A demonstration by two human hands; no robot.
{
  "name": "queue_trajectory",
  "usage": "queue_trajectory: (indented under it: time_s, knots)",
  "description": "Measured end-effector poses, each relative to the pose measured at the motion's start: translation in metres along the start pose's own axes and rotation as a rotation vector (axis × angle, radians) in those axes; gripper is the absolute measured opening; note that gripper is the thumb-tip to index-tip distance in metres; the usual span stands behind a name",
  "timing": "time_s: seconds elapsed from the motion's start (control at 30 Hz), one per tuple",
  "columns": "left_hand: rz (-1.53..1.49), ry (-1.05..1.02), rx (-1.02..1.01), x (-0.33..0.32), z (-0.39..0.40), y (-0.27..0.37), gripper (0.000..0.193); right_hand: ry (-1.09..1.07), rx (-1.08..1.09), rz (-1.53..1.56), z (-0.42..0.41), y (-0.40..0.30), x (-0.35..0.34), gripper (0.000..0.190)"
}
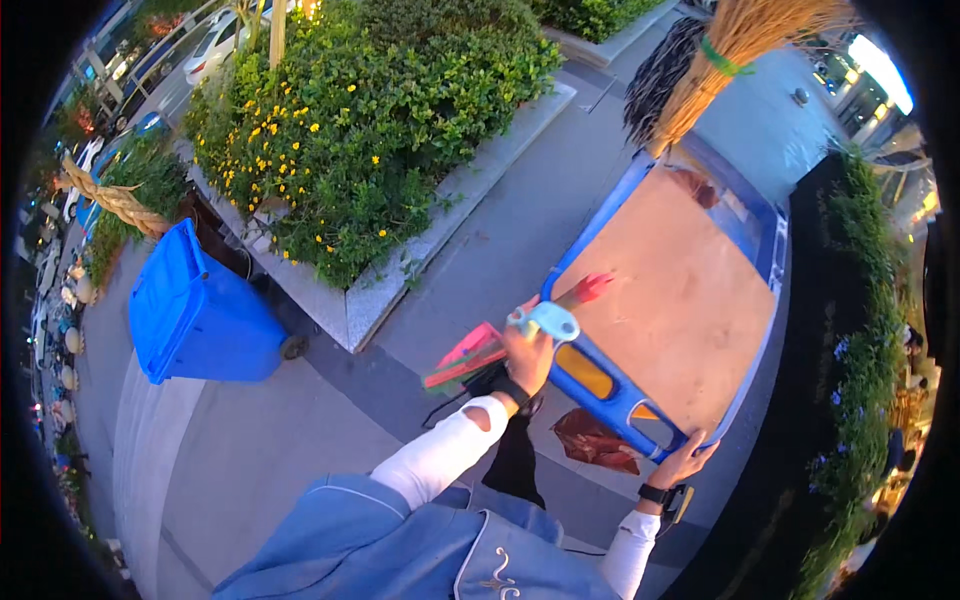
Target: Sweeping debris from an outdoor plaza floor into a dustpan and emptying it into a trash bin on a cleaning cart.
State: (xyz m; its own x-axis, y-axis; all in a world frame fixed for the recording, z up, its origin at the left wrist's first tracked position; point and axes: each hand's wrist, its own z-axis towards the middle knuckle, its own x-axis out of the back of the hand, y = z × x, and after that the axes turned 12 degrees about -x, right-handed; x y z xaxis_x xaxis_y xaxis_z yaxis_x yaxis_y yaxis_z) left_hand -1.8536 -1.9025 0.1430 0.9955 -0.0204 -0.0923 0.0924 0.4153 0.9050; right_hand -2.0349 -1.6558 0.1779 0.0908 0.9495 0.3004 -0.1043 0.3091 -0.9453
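Observation:
Before me stands a blue plastic cart with a flat tan board across its top. My left hand is at the cart's near left corner, its fingers closed around a light-blue plastic handle. What tool the handle belongs to is unclear. A red tip pokes out beyond it over the board, and a pink-red piece with a green edge sticks out on the left. My right hand grips the near right corner of the cart's handle bar. Below the bar shows a dark red plastic bag.
A straw broom and black bristles rise at the cart's far left corner. To the left are a stone-edged planter and a wheeled blue bin. A dark planter wall with plants runs along the right.

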Motion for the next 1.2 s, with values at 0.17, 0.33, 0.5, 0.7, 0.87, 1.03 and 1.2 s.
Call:
queue_trajectory:
  time_s: [0.17, 0.33, 0.5, 0.7, 0.87, 1.03, 1.2]
  knots:
    - [0.126, 0.038, -0.077, -0.141, 0.091, -0.043, 0.018, 0.091, 0.181, -0.129, 0.145, -0.008, -0.101, 0.057]
    - [0.082, 0.141, -0.09, -0.309, 0.227, -0.069, 0.019, 0.002, 0.109, 0.018, 0.315, -0.055, -0.239, 0.063]
    - [-0.148, 0.099, -0.072, -0.364, 0.286, -0.105, 0.024, 0.201, 0.344, -0.255, 0.386, -0.088, -0.295, 0.06]
    - [-0.741, -0.201, 0.396, -0.316, 0.261, -0.103, 0.028, -0.713, -0.232, 0.143, 0.298, -0.091, -0.368, 0.029]
    - [-0.861, -0.397, 0.411, -0.303, 0.244, -0.077, 0.06, -1.208, -0.84, 0.045, 0.256, -0.133, -0.411, 0.038]
    - [-0.64, -0.691, 0.303, -0.283, 0.224, -0.071, 0.052, -1.701, -0.786, 0.241, 0.229, -0.103, -0.435, 0.031]
    - [-0.726, -0.672, 0.482, -0.242, 0.219, -0.071, 0.045, -1.638, -0.881, 0.197, 0.182, -0.031, -0.447, 0.015]
